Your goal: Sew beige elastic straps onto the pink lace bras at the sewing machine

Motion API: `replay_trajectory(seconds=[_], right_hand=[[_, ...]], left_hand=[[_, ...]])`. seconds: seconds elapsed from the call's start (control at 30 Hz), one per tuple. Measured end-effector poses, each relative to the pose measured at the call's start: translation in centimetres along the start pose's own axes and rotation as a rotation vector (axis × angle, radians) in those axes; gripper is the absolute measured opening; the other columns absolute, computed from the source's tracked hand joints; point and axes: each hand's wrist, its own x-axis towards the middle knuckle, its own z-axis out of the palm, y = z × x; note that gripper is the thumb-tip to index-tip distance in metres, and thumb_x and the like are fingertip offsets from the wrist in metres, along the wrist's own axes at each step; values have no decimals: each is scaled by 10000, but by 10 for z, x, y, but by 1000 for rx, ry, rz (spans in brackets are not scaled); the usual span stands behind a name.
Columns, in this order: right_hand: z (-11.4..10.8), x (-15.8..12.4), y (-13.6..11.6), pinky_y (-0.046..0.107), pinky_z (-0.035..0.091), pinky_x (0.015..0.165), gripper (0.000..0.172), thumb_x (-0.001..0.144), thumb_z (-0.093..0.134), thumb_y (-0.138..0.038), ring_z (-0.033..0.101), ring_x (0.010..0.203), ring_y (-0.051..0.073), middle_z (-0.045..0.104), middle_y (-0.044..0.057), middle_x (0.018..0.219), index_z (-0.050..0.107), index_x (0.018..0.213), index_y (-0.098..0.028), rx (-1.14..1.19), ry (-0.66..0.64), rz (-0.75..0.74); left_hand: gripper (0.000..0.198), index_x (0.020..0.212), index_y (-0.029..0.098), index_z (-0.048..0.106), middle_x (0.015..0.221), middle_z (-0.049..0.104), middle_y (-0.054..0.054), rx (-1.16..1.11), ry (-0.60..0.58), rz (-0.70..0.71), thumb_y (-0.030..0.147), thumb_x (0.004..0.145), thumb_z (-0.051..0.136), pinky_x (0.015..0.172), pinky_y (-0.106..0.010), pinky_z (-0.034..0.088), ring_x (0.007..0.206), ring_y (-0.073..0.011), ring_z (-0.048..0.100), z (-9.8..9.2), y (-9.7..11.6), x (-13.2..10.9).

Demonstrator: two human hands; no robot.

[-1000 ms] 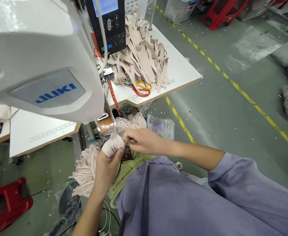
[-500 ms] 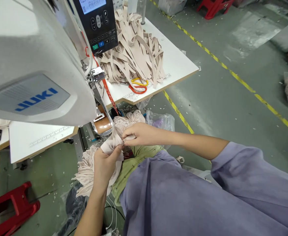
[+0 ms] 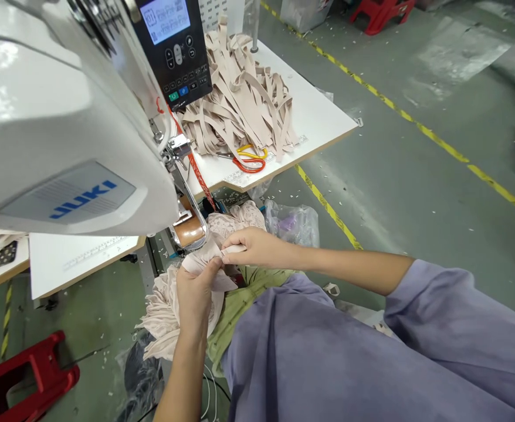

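Note:
Pale beige fabric (image 3: 201, 258) is pinched in my left hand (image 3: 196, 293), thumb on top, just in front of the sewing machine's end. My right hand (image 3: 251, 249) meets it from the right, closed on the end of a beige fabric strip (image 3: 233, 249). Both hands' fingertips nearly touch. Bunched beige lace garments (image 3: 163, 316) hang to the left below my left hand, and more lace fabric (image 3: 240, 217) lies behind my right hand. The metal frame and arm end of the sewing machine (image 3: 190, 230) are right beyond the fabric.
The white machine head (image 3: 64, 135) and its control panel (image 3: 176, 53) fill the upper left. On the white table (image 3: 323, 117) lie a heap of beige straps (image 3: 240, 94) and scissors (image 3: 251, 161). A red stool (image 3: 33, 375) stands lower left; a plastic bag (image 3: 292, 223) sits right of the lace.
The whole view has shifted slightly, so the machine and table appear lower and further right. Both hands keep their grip on the fabric, and its folds have changed a little.

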Motion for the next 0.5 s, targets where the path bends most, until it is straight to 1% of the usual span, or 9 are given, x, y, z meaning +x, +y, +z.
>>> replay_trajectory(seconds=[0.07, 0.13, 0.2, 0.23, 0.3, 0.33, 0.37, 0.43, 0.5], right_hand=[[1, 1, -7, 228, 378, 648, 150, 831, 635, -291, 559, 708, 124, 661, -14, 739, 720, 809, -169, -97, 51, -97], [-2, 2, -17, 229, 354, 622, 124, 819, 619, -236, 522, 669, 113, 623, -20, 694, 709, 773, -165, -138, 61, -147], [-7, 5, -26, 226, 322, 555, 114, 800, 629, -242, 463, 587, 98, 574, -37, 635, 714, 802, -167, -50, -9, -82], [-11, 8, -31, 222, 316, 531, 132, 793, 644, -266, 451, 562, 93, 571, -42, 627, 721, 837, -169, 36, -63, -24], [-20, 14, -41, 214, 352, 523, 200, 772, 685, -320, 491, 560, 94, 611, -37, 658, 729, 899, -172, 230, -169, 81], [-24, 18, -46, 214, 385, 537, 220, 759, 702, -335, 530, 583, 101, 641, -26, 692, 728, 904, -171, 309, -221, 112], [-28, 22, -51, 218, 419, 561, 225, 749, 712, -335, 567, 615, 111, 669, -12, 731, 725, 899, -169, 366, -274, 126], [-34, 33, -63, 231, 462, 595, 220, 750, 703, -325, 608, 647, 125, 698, 6, 772, 717, 902, -167, 404, -404, 121], [-38, 44, -76, 237, 469, 617, 205, 767, 676, -305, 614, 667, 126, 713, 8, 809, 718, 920, -175, 296, -528, 53]], left_hand=[[210, 742, 138, 699, 722, 711, -16, 4, 39, 27, 305, 705, 820, 707, -266, 531, 705, -155, 646, 4, 6, -4], [197, 795, 147, 717, 757, 721, -26, 35, 46, 38, 327, 755, 789, 741, -278, 542, 748, -168, 664, 4, 13, -10], [229, 891, 171, 738, 858, 742, -44, -3, 34, 45, 375, 790, 762, 835, -306, 547, 862, -195, 685, 0, 15, -16], [285, 937, 194, 741, 927, 747, -51, -75, 35, 65, 436, 788, 754, 889, -328, 542, 940, -216, 685, -2, 13, -19], [484, 1065, 266, 717, 1111, 728, -54, -294, 40, 131, 645, 765, 682, 971, -390, 524, 1108, -267, 651, -6, 4, -26], [619, 1170, 311, 676, 1202, 701, -53, -395, 37, 154, 765, 758, 583, 985, -431, 521, 1164, -291, 630, -7, -1, -29], [759, 1296, 355, 597, 1275, 671, -58, -465, 17, 158, 862, 751, 448, 983, -474, 522, 1194, -314, 619, -6, -5, -32], [928, 1511, 410, 321, 1366, 620, -83, -503, -51, 155, 922, 752, 172, 974, -544, 517, 1204, -342, 621, -6, -9, -37], [890, 1560, 453, 74, 1384, 611, -85, -434, -93, 251, 884, 781, 59, 971, -576, 511, 1201, -343, 629, -9, -7, -36]])
